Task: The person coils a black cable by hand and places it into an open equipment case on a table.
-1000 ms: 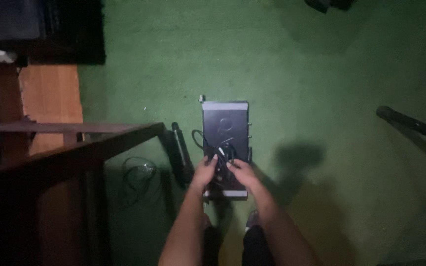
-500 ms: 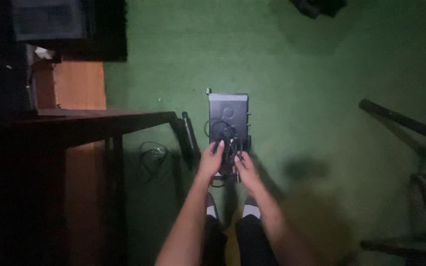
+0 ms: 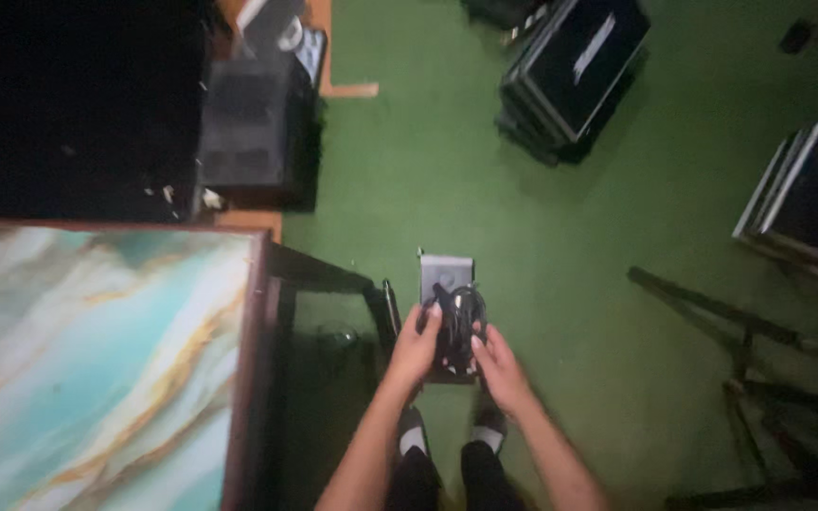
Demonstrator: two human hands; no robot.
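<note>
A dim room with a green carpet floor [image 3: 560, 237] fills the head view. To the left of the hands a bench [image 3: 97, 369] with a marbled turquoise, white and gold top and a dark red-brown edge reaches in from the frame's left side. Beyond it, far up and left of the hands, a black boxy case [image 3: 253, 132] stands by a strip of bare wooden floor. Well ahead of the hands and to the right lies a stack of flat black cases [image 3: 575, 71], and further right a second black case with pale edges [image 3: 807, 199]. Off to the right of the hands, dark stand legs [image 3: 731, 331] cross the carpet.

Both forearms come up from the bottom edge, side by side, over the person's own dark shoes with pale socks [image 3: 447, 440]. The left hand [image 3: 416, 345] and the right hand [image 3: 496, 364] are brought together, well above the floor, holding a small dark rectangular device [image 3: 447, 284] with a grey upper end, its long side pointing away from the person. A bundle of black cable [image 3: 461, 322] lies on top of the device between the two hands. The left hand's fingers curl over the device's left edge; the right hand's fingers close around its right edge and touch the cable. Just left of the left hand a thin dark rod [image 3: 390, 308] is seen against the floor.
</note>
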